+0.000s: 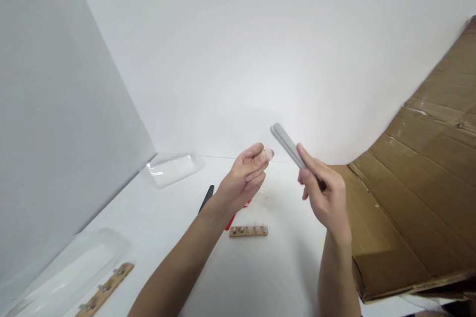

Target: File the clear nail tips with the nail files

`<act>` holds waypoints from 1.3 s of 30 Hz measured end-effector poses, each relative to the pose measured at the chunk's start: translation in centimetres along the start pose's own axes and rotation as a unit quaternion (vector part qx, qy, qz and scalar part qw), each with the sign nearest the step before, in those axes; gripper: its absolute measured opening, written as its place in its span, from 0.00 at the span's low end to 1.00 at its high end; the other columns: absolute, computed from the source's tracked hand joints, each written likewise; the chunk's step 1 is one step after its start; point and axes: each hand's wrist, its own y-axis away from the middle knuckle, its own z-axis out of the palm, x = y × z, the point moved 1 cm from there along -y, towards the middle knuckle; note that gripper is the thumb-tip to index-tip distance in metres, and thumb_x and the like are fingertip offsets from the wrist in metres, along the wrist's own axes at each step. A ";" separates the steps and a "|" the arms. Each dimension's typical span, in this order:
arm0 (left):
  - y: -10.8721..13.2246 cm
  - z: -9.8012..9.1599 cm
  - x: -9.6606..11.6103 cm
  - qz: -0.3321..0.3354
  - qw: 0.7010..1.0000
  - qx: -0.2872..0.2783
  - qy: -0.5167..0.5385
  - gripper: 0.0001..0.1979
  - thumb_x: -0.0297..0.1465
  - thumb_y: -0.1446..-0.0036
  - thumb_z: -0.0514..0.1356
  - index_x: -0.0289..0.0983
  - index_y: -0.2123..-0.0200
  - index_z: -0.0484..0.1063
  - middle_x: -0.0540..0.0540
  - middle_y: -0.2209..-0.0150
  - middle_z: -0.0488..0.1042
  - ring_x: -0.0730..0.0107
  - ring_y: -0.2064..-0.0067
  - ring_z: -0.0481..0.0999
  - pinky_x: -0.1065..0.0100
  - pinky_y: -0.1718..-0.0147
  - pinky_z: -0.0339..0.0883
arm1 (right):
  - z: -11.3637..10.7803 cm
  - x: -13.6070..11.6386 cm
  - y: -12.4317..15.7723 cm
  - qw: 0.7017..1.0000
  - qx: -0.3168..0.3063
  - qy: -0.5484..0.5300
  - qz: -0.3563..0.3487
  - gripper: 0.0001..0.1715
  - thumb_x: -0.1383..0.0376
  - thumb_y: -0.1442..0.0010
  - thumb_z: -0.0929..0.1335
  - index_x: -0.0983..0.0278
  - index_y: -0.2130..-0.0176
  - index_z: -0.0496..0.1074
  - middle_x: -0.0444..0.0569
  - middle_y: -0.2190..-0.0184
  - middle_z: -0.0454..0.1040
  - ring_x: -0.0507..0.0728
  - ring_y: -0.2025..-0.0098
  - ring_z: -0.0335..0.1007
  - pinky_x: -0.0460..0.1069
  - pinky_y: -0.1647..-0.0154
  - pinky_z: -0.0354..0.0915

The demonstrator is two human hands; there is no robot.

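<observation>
My left hand (245, 173) is raised over the white table, pinching a small clear false nail tip (268, 154) between thumb and fingers. My right hand (323, 193) grips a grey nail file (287, 144) that points up and left, its tip a short way from the nail tip. Below the hands a small wooden strip (248, 231) holding several nail tips lies on the table (267, 267). A dark file (207, 197) and a red object (231, 220) lie partly hidden behind my left wrist.
A clear plastic tray (171, 169) lies at the back left. Another clear tray (70, 270) with a second wooden strip (106, 289) sits at the near left. A flattened cardboard box (416, 198) fills the right side. White walls stand behind and left.
</observation>
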 end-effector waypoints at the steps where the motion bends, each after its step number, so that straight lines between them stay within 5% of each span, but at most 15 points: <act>1: 0.0 0.0 0.0 -0.004 1.000 -0.002 -0.006 0.25 0.27 0.48 0.76 0.38 0.72 0.59 0.58 0.74 0.62 0.89 0.82 0.41 0.84 0.89 0.48 | -0.3 -0.1 0.1 0.999 -0.039 -0.027 -0.006 0.25 0.62 0.25 0.65 0.53 0.32 0.72 0.41 0.72 0.69 0.51 0.74 0.61 0.48 0.72 0.64; 3: 0.0 -0.2 -0.1 -0.008 1.000 -0.001 -0.012 0.24 0.27 0.47 0.76 0.38 0.72 0.59 0.58 0.75 0.61 0.89 0.82 0.41 0.83 0.89 0.48 | -1.1 -0.2 0.5 0.998 -0.052 -0.021 0.005 0.24 0.64 0.26 0.66 0.53 0.34 0.75 0.41 0.72 0.71 0.51 0.74 0.61 0.47 0.74 0.63; 7: -0.1 -0.4 -0.1 -0.001 1.000 -0.003 -0.003 0.27 0.27 0.47 0.76 0.39 0.72 0.55 0.57 0.72 0.64 0.88 0.81 0.39 0.83 0.89 0.44 | -3.2 -0.3 1.2 0.998 0.057 -0.007 0.040 0.26 0.65 0.26 0.67 0.52 0.33 0.73 0.41 0.72 0.69 0.50 0.76 0.59 0.47 0.76 0.61; 10: -0.1 -0.4 -0.1 0.004 1.000 -0.007 -0.003 0.28 0.27 0.48 0.77 0.39 0.72 0.55 0.59 0.74 0.61 0.88 0.82 0.39 0.82 0.89 0.45 | -3.8 -0.3 1.3 0.997 -0.055 -0.050 0.001 0.25 0.66 0.28 0.69 0.52 0.35 0.75 0.41 0.73 0.72 0.50 0.76 0.61 0.48 0.76 0.62; 15: 0.0 0.1 -0.1 0.038 0.998 0.018 -0.046 0.30 0.30 0.49 0.78 0.40 0.71 0.54 0.59 0.74 0.64 0.88 0.81 0.40 0.83 0.88 0.46 | -3.7 -0.7 0.9 0.999 0.041 0.020 0.004 0.22 0.68 0.30 0.71 0.54 0.39 0.79 0.42 0.73 0.73 0.51 0.74 0.62 0.48 0.74 0.61; 21: 0.2 0.7 0.1 0.082 0.990 0.051 -0.099 0.33 0.35 0.50 0.79 0.40 0.70 0.51 0.60 0.74 0.66 0.90 0.82 0.42 0.83 0.87 0.45 | -3.9 -0.8 1.0 0.999 0.022 0.026 -0.006 0.19 0.67 0.30 0.71 0.56 0.42 0.82 0.45 0.68 0.81 0.51 0.73 0.66 0.48 0.73 0.62; 25: 0.0 0.7 0.1 0.083 0.989 0.060 -0.105 0.34 0.35 0.51 0.79 0.40 0.70 0.51 0.59 0.73 0.68 0.91 0.82 0.43 0.83 0.87 0.44 | -4.5 -0.6 1.3 0.997 -0.051 0.048 0.014 0.17 0.66 0.30 0.71 0.57 0.45 0.84 0.46 0.67 0.83 0.52 0.72 0.69 0.48 0.73 0.63; 29: -0.3 0.4 0.1 0.084 0.989 0.074 -0.101 0.34 0.34 0.52 0.79 0.40 0.70 0.51 0.58 0.73 0.71 0.91 0.82 0.44 0.82 0.87 0.44 | -4.9 -0.9 1.4 0.999 0.004 0.038 0.008 0.18 0.66 0.30 0.71 0.58 0.44 0.83 0.46 0.70 0.80 0.51 0.74 0.66 0.48 0.74 0.61; 34: -0.4 0.2 0.0 0.078 0.989 0.084 -0.097 0.32 0.33 0.51 0.78 0.40 0.70 0.51 0.57 0.73 0.71 0.91 0.82 0.44 0.83 0.87 0.44 | -4.9 -1.2 1.6 0.993 -0.100 0.063 0.024 0.17 0.65 0.29 0.70 0.58 0.44 0.84 0.43 0.75 0.74 0.51 0.76 0.63 0.48 0.75 0.59; 39: -0.6 0.2 -0.1 0.080 0.988 0.091 -0.096 0.32 0.32 0.51 0.78 0.40 0.70 0.52 0.56 0.72 0.73 0.90 0.82 0.45 0.82 0.88 0.44 | -4.9 -1.2 1.8 0.999 -0.021 0.048 0.009 0.19 0.67 0.30 0.71 0.58 0.42 0.82 0.44 0.72 0.76 0.52 0.74 0.65 0.49 0.73 0.60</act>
